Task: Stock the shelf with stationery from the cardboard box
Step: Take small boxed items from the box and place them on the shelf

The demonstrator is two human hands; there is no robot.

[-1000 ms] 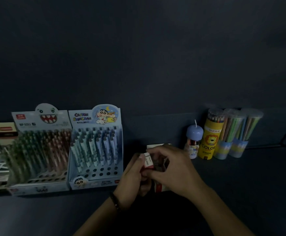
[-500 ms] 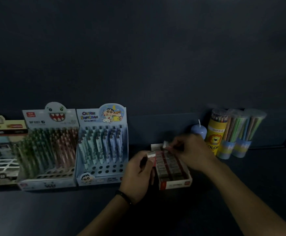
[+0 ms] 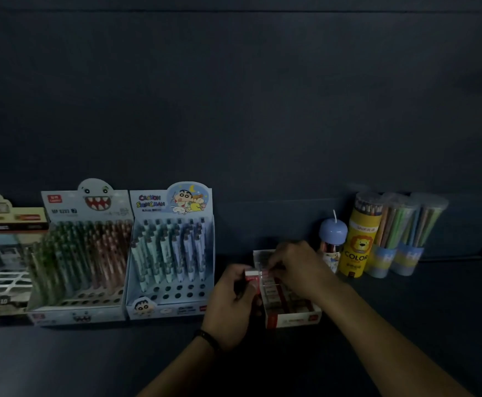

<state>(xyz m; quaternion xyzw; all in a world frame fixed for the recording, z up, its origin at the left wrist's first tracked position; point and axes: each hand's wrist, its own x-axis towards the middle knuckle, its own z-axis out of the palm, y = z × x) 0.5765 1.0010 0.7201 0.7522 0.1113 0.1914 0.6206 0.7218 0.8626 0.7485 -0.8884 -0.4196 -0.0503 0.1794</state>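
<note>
A small red-and-white eraser box (image 3: 292, 318) stands open on the dark shelf (image 3: 406, 325), filled with rows of wrapped erasers. My left hand (image 3: 232, 308) grips a small stack of erasers (image 3: 252, 275) at the box's left edge. My right hand (image 3: 298, 267) reaches over the back of the box and pinches the top eraser of that stack, its fingers hiding part of the rows.
Left of the box stand a cartoon pen display (image 3: 171, 253), a monster-face pen display (image 3: 82, 259) and a further stationery box (image 3: 2, 262). Behind on the right are a blue-capped tube (image 3: 333, 239), a yellow lion pencil tube (image 3: 360, 239) and clear pencil tubes (image 3: 400, 236).
My right hand placed an eraser at the back of the box, then came back to the stack in my left hand. The view shifted slightly right.
</note>
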